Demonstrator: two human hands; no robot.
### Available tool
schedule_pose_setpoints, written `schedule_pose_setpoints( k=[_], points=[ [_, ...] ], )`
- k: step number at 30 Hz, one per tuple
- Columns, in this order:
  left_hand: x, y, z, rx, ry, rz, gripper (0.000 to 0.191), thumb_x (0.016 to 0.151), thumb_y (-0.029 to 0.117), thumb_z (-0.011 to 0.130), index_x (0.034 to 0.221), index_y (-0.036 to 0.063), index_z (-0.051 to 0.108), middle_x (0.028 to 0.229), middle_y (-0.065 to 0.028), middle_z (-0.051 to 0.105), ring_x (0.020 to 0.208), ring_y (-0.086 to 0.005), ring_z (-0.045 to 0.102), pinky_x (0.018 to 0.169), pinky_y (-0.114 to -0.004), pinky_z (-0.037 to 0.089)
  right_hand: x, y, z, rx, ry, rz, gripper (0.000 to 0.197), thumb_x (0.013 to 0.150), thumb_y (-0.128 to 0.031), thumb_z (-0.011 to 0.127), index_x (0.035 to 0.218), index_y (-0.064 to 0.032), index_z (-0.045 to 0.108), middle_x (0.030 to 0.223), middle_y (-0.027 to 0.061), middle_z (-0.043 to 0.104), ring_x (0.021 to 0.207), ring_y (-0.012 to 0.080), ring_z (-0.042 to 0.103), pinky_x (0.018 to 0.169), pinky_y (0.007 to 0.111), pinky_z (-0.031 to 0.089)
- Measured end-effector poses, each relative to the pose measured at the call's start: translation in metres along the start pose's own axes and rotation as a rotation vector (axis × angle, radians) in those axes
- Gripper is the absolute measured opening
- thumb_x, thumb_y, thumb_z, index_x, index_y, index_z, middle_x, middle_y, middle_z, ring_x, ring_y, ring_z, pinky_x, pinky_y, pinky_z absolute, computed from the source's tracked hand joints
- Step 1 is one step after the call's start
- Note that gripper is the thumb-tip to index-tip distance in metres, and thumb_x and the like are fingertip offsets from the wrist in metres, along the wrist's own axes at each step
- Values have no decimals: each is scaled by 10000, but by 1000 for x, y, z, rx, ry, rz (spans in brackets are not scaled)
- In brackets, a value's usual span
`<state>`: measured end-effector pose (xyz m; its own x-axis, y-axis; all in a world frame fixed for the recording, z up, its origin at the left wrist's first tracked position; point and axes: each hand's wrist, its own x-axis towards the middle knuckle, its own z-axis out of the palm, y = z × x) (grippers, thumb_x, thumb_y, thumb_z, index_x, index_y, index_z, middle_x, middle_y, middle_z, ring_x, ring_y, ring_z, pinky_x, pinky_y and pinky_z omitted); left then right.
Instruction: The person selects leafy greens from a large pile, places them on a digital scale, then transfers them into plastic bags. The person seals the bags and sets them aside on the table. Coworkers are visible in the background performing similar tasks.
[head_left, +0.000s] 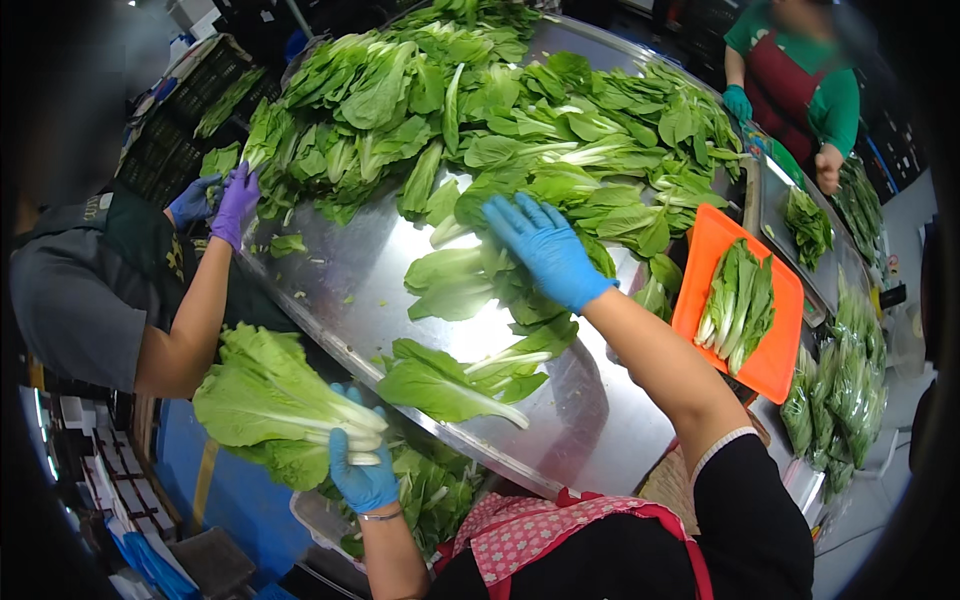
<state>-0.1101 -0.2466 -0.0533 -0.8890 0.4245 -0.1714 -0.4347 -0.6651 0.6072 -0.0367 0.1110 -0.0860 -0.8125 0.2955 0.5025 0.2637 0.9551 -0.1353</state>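
Note:
My left hand (365, 469), in a blue glove, grips the white stems of a bunch of leafy greens (274, 409) past the table's near-left edge. My right hand (551, 251), gloved in blue too, lies palm down with fingers apart over leafy greens (454, 281) on the metal table (322, 262). Whether it grasps any leaf is hidden beneath it. Loose leaves (442, 382) lie between my hands. Along the far side spreads a large heap of greens (390, 97). An orange tray (784, 300) holding a small bunch of greens (739, 304) stands right of my right forearm.
A co-worker's gloved hands (236, 202) hold greens at the left edge. Another person (795, 90) stands at the far right, beside a scale (772, 202) bearing greens. Bagged greens (844, 375) lie right of the orange tray. Below the near edge is a container (315, 517) with leaves.

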Motion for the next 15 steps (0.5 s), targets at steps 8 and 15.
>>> schedule_pose_setpoints(
  k=[8,15],
  points=[
    [-15,-27,-12,-79,-26,-163,640,934,115,505,1494,69,197,1496,-161,328,1365,-318,347,1056,-483,382,55,-16,-90,374,220,65,367,738,-114,719,1097,-159,656,915,66,675,862,243,637,852,391,457],
    [-27,-39,-1,-94,-62,-246,667,914,112,531,1493,76,202,1489,-166,333,1343,-323,371,1044,-489,386,48,-16,-120,568,-66,385,552,808,-289,746,1252,-16,565,882,136,656,809,204,626,744,301,497]
  ],
)
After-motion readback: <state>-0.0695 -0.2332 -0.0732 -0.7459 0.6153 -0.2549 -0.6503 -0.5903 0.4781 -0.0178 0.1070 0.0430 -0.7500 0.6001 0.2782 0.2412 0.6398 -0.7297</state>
